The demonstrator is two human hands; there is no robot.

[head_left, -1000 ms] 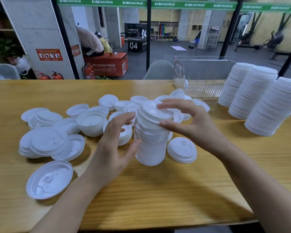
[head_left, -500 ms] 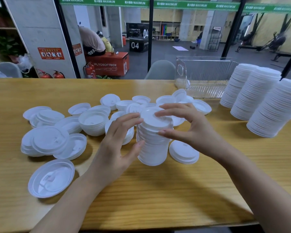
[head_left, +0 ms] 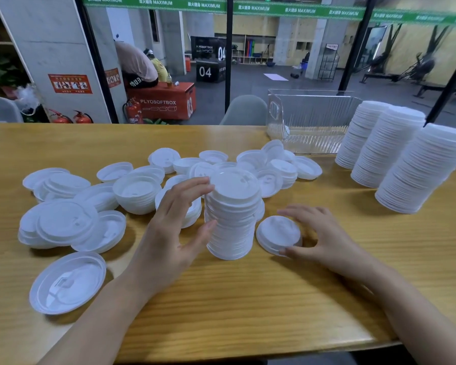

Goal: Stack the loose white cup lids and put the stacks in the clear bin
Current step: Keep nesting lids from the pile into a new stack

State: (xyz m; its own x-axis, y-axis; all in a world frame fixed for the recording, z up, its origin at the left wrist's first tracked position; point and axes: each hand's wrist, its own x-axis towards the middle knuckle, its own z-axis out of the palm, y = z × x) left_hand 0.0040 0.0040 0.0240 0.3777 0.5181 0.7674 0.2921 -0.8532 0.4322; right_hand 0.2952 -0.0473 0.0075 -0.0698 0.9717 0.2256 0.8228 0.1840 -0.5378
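An orange box [head_left: 166, 102] reads PLYOSOFTBOX 03 behind the table [head_left: 248, 299]. Loose lids [head_left: 66, 222] lie left. The left hand [head_left: 173, 227] rests spread fingers against the lid stack [head_left: 232, 217]. The right hand [head_left: 324, 237], earlier atop it, now pinches a single lid [head_left: 277, 234] alongside. Clear bin [head_left: 311, 119] back right.

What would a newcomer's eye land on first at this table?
The half-built stack of white lids at the centre of the table, steadied by the left hand while the right hand curls round a single lid beside it. Next, the three tall stacks standing at the right by the clear bin, and the loose lids scattered to the left.
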